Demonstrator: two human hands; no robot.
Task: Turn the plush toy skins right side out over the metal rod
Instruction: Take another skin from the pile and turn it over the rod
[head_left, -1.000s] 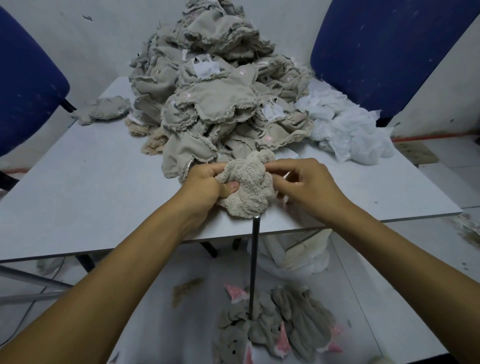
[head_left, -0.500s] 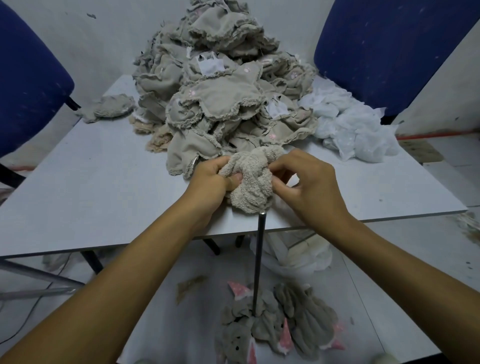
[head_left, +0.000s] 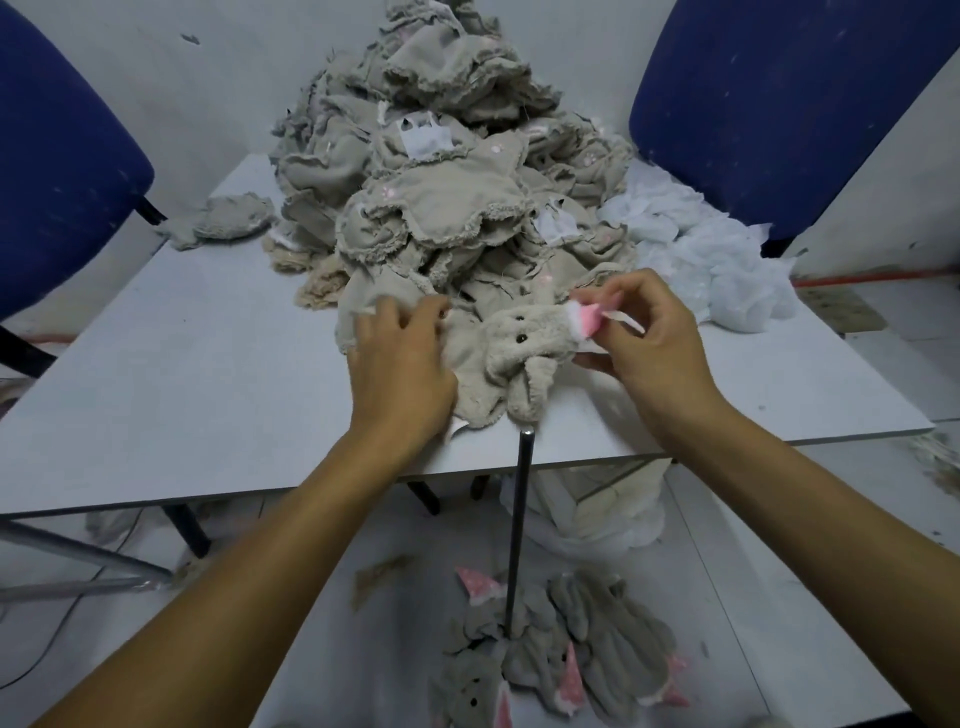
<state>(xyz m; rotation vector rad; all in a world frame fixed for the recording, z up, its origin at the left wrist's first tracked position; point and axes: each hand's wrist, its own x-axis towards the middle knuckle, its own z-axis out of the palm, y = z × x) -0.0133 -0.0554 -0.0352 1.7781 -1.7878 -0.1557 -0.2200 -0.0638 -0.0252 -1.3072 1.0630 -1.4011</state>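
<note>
A beige plush toy skin (head_left: 511, 358) with two dark bead eyes lies spread at the table's front edge, fuzzy side out. My right hand (head_left: 649, 343) pinches its pink ear (head_left: 587, 325) on the right. My left hand (head_left: 400, 364) grips the skin's left side. The thin dark metal rod (head_left: 519, 525) stands upright just below the skin, its top end bare at the table edge. A tall pile of inside-out beige skins (head_left: 447, 182) rises behind my hands.
The grey table (head_left: 182, 374) has white stuffing (head_left: 711, 260) at the right and a loose skin (head_left: 228, 221) at the left. Blue chairs (head_left: 57, 171) flank it. Turned skins with pink ears (head_left: 566, 670) lie on the floor around the rod's base.
The bunched skin has come off the rod's top and been spread open, showing its face and pink ear. My hands have moved apart, the right one now pinching the ear.
</note>
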